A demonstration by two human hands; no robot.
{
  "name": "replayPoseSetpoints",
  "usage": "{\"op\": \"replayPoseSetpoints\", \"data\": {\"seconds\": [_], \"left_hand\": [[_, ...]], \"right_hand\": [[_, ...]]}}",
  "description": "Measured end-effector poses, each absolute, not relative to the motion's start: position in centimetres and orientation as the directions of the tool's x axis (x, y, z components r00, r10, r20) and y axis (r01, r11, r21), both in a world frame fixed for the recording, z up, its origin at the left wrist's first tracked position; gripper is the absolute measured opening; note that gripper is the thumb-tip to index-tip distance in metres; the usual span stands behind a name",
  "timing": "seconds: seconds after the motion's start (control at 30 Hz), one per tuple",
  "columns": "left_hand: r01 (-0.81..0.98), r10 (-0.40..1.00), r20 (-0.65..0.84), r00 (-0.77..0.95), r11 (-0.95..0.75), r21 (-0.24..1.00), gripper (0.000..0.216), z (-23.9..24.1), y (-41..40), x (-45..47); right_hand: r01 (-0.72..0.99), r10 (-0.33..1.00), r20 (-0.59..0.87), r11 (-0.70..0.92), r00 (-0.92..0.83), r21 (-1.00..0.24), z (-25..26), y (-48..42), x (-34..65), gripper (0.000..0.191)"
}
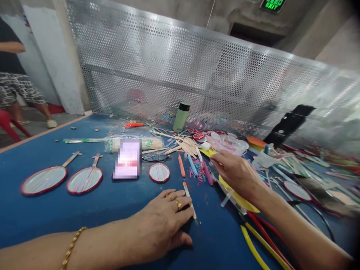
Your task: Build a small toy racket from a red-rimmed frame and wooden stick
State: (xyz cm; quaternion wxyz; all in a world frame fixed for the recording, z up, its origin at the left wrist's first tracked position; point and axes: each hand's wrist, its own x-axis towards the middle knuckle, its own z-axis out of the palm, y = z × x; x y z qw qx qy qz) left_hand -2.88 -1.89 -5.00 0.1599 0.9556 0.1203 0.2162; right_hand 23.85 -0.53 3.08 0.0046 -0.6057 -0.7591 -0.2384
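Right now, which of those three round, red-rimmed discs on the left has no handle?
The rightmost round, red-rimmed disc, beyond the left hand; the other two have wooden handles.

Across the blue surface (36, 150) you face a perforated metal panel (157, 63), with a green, black-lidded bottle (180, 118) standing near it, a long black object (288, 125) tilted to your right, a lit exit sign (272, 5) above, and a person (9, 62) in patterned shorts (21, 88) at far left.

Muted light — glare on the perforated screen (168, 71) — right edge blurred, its corners dark.
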Motion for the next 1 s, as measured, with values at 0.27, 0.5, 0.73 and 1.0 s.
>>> {"op": "replayPoseSetpoints", "data": {"seconds": [0.27, 0.5, 0.73, 1.0], "left_hand": [[0.185, 0.317, 0.355, 0.879, -0.915, 0.358, 0.05, -4.2, -2.1, -2.8], [0.174, 0.303, 0.364, 0.881, -0.922, 0.346, 0.05, -4.6, -1.9, -2.7], [0.177, 0.305, 0.346, 0.887, -0.918, 0.356, 0.05, -4.7, -2.0, -2.9], [0.193, 0.309, 0.344, 0.887, -0.923, 0.334, 0.054, -5.5, -2.0, -2.6]], "right_hand": [[0.739, 0.82, 0.155, 0.393, -0.551, 0.548, 0.4, -1.9, 25.0, 0.021], [0.656, 0.709, 0.192, 0.468, -0.679, 0.592, -0.5, -0.7, 25.4, 0.019], [0.864, 0.684, 0.545, 0.277, -0.485, 0.421, 2.5, -4.3, 26.0, 0.015], [0.897, 0.725, 0.644, 0.085, 0.243, -0.434, 0.6, -11.2, 20.4, 0.022]]}}
